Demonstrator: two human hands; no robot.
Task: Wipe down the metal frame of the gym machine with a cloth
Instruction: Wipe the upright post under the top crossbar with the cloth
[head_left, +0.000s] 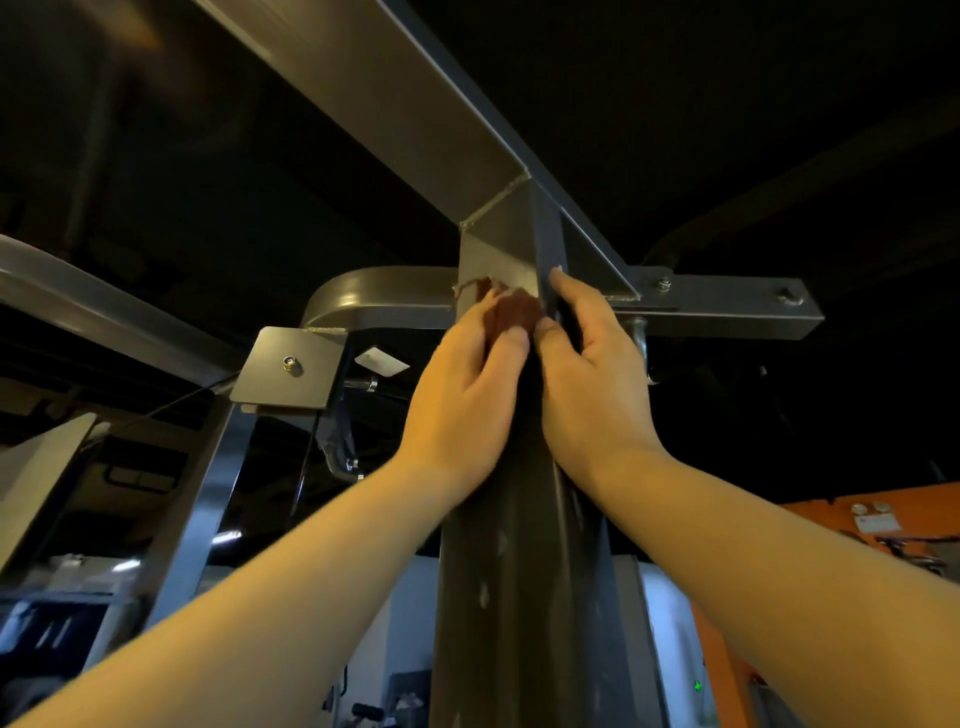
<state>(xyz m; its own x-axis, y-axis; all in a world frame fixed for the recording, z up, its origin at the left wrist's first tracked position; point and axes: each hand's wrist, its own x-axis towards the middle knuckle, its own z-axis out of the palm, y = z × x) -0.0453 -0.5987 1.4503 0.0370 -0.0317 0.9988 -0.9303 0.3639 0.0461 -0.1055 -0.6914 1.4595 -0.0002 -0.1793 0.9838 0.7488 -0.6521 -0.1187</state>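
Cloth: we see a reddish-brown cloth (514, 306) on the front face of the upright post (519, 571), just under its welded joint with the top beam (415, 104).
Left hand: our left hand (467, 384) curls over the cloth and holds it against the post.
Right hand: our right hand (587, 364) clamps the post's right edge, thumb in front, beside the left thumb.
Writing: a white sticker (382, 361) and a plate (878, 522) on the orange machine (810, 514), neither readable.
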